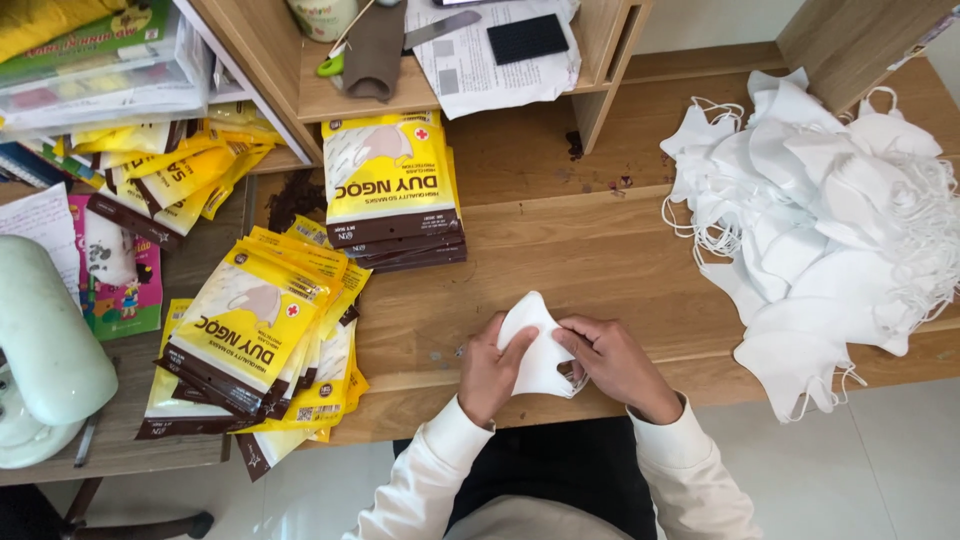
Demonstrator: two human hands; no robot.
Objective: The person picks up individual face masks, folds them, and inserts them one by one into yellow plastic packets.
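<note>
Closest to the camera are two white sleeves and a dark lap, and from the sleeves come the two hands. The left hand [490, 370] and the right hand [615, 365] both hold one white face mask [540, 350] just above the near edge of the wooden desk [600, 250]. The fingers [518, 345] of the left hand are closed on the mask's left side, with the thumb lying on top of it. The fingers of the right hand pinch the right side, down near the bottom corner. The mask looks folded, with its pointed end sticking up. To fold it well, I think both sides should be kept even and the crease pressed flat, and the ear loops should be tucked in so they do not catch. A bit farther out on the left lies a messy heap of yellow packets [255, 340], each with a brown strip at one end and a picture of a mask on it. Straight ahead, past the hands, is a neat stack of the same yellow packets [392, 190]. On the right sits a big pile of loose white masks [820, 220], with their thin loops all tangled together. At the far left is a pale green machine [45, 350]. Farthest away is a wooden shelf [360, 100] with white papers [480, 60] and a small black pad [527, 38] on it.
</note>
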